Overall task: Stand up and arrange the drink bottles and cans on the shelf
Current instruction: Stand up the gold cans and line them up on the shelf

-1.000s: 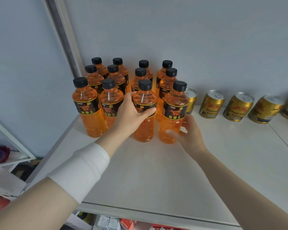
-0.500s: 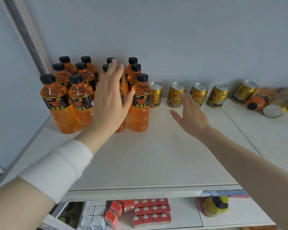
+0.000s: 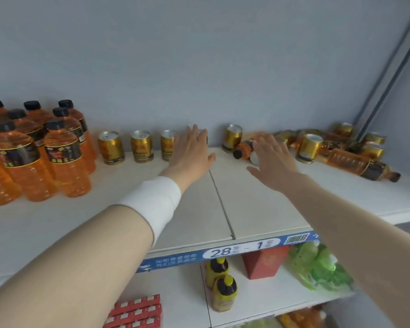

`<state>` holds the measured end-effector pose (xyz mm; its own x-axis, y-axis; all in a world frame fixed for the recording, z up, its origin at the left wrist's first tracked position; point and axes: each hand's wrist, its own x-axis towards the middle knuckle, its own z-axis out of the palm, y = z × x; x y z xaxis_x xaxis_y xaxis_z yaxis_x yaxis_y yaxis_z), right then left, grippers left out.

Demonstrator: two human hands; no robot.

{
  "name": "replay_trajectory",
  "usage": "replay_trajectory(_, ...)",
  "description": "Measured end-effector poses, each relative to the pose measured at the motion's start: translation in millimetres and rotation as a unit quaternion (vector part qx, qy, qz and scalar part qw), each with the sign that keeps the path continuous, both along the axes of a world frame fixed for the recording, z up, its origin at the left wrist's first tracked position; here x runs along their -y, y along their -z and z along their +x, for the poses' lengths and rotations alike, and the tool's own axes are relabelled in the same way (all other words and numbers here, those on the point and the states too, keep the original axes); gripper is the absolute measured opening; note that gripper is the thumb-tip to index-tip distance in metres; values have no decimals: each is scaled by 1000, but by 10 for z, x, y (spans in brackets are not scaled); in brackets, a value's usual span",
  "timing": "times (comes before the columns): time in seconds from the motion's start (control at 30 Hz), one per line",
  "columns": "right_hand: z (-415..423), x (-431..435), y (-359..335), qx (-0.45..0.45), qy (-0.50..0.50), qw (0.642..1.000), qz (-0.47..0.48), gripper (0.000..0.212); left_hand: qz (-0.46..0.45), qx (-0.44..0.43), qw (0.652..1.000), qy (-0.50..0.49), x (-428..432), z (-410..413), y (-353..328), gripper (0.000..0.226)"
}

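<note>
Reaching toward the fallen stock, sorting seemingly part-done. Far left of the frame: orange bottles (image 3: 64, 159) upright in a tight block, clear ribbed plastic, black caps. Centre-left: gold cans (image 3: 141, 146) standing in a row along the back of the shelf (image 3: 246, 209), smooth metal, silver tops. Mid-frame: left hand (image 3: 192, 150) and right hand (image 3: 272, 159) hovering flat, fingers spread and released, grasping nothing. Just beyond the right hand: a toppled bottle (image 3: 244, 147). Right of the frame: a heap (image 3: 336, 143) of cans and bottles lying tumbled. Next, probably: closing round one rounded, roll-prone body and tipping it upright.
</note>
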<state>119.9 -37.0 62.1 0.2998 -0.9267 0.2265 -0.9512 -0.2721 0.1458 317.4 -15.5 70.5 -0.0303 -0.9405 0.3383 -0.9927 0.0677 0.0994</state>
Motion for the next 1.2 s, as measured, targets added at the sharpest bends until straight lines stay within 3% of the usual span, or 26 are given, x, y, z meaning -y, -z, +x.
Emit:
replay_trajectory(0.37,-1101,548,242,38,32,997,61,88,54,-84,995,7,897,-924,341,68)
replay_trajectory(0.57,-1059,1267,250,4,-34,997,75,93,44,-179,982,-29,1650,-845,537,64)
replay_trajectory(0.73,-1010,1675,410,-33,-95,991,92,90,57,-266,960,-63,2049,-792,697,84)
replay_trajectory(0.9,-1021,1965,517,-57,-171,979,92,85,32,-343,937,-63,2354,-779,778,91)
replay_trajectory(1.2,-1043,2080,674,-15,-242,969,-44,78,-10,-408,912,-50,2575,-819,882,73)
